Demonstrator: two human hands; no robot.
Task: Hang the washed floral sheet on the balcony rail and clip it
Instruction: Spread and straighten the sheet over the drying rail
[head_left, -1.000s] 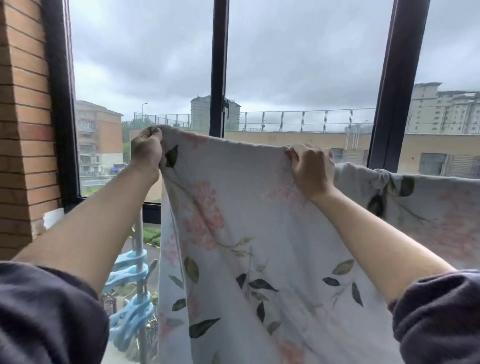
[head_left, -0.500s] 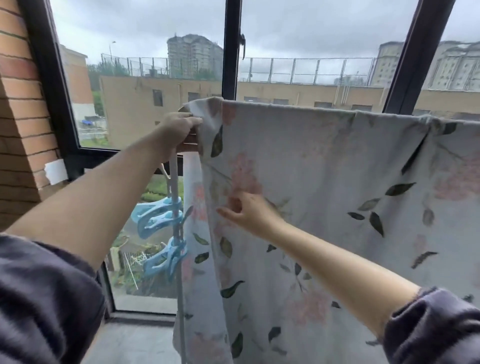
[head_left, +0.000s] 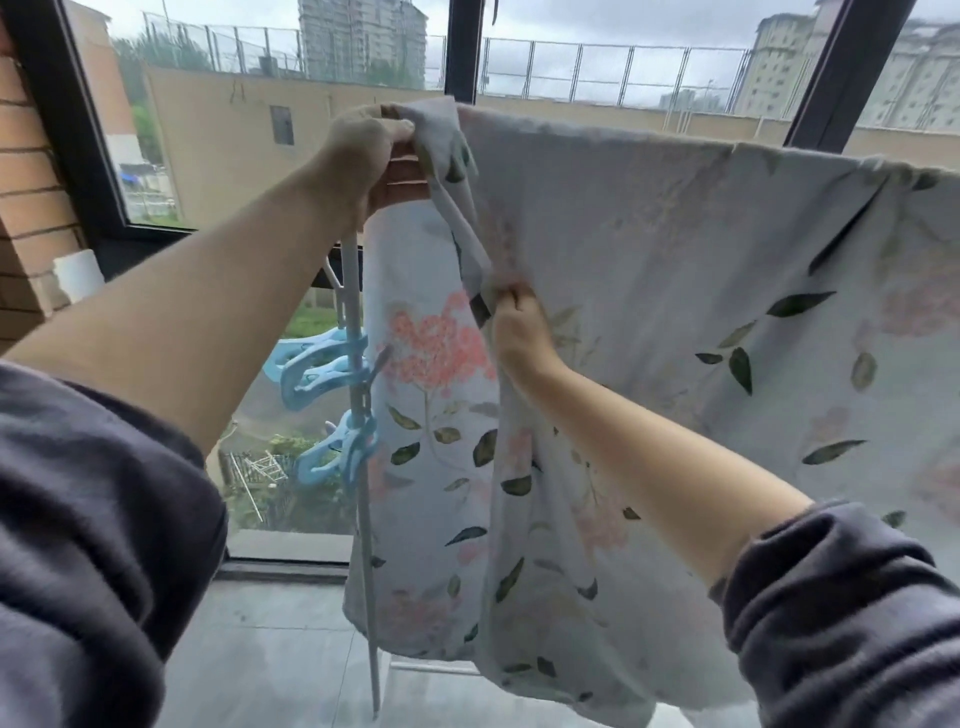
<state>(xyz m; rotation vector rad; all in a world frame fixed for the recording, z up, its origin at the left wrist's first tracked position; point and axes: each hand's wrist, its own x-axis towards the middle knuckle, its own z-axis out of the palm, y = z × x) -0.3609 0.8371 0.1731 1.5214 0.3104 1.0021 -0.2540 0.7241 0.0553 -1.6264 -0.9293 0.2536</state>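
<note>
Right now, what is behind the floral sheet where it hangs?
The floral sheet covers whatever carries it; no rail shows under its top edge. Left of it, a pale vertical pole with blue clips shows, and window glass behind.

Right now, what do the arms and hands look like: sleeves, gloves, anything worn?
Both hands, left hand and right hand, are bare, no gloves. No rings or watch show. Both forearms are bare; dark grey soft sleeves, left sleeve and right sleeve, are pushed up and bunched.

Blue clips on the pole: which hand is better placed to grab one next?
Probably the right hand: it pinches the sheet lower down, level with the blue clips. The left hand grips the top corner.
</note>
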